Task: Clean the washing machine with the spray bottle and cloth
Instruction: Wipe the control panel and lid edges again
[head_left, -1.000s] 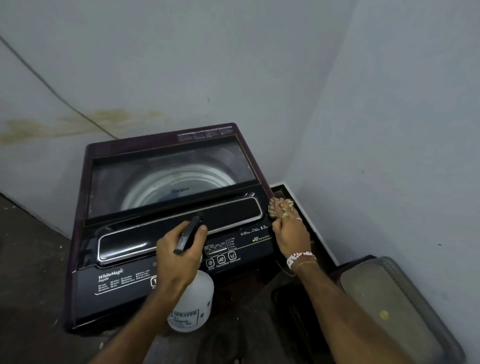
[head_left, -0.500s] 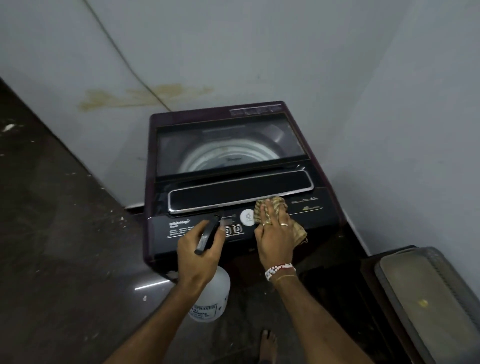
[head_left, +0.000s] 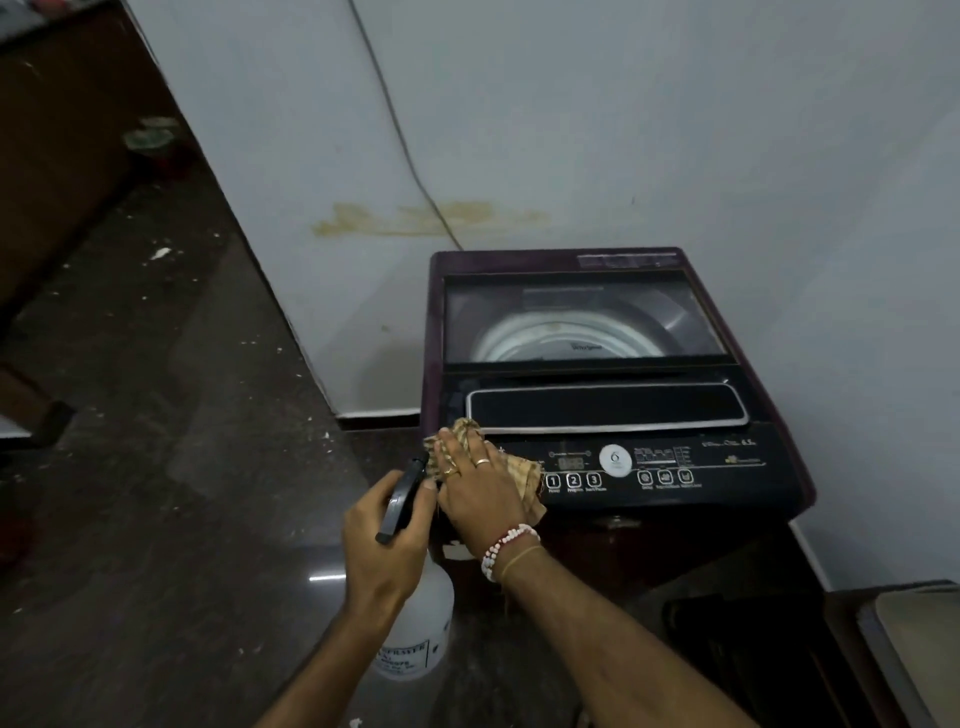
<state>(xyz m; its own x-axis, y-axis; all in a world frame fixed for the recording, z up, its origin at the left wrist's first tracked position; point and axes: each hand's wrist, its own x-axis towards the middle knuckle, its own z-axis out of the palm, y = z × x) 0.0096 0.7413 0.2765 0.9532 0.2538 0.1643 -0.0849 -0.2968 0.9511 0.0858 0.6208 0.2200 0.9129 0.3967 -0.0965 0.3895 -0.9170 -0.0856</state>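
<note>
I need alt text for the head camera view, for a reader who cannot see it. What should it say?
A person's right hand presses a tan cloth on the left end of a dark top-loading washing machine's control panel, while the left hand holds a white spray bottle beside it. The machine stands against pale walls.

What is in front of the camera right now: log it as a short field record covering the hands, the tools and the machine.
left hand: grips the spray bottle by its black trigger head, held beside the machine's front left corner
right hand: flat on the cloth, pressing it to the left end of the control panel
washing machine: top loader, glass lid closed, drum visible through it
setting: machine stands in a wall corner on a dark floor
</note>
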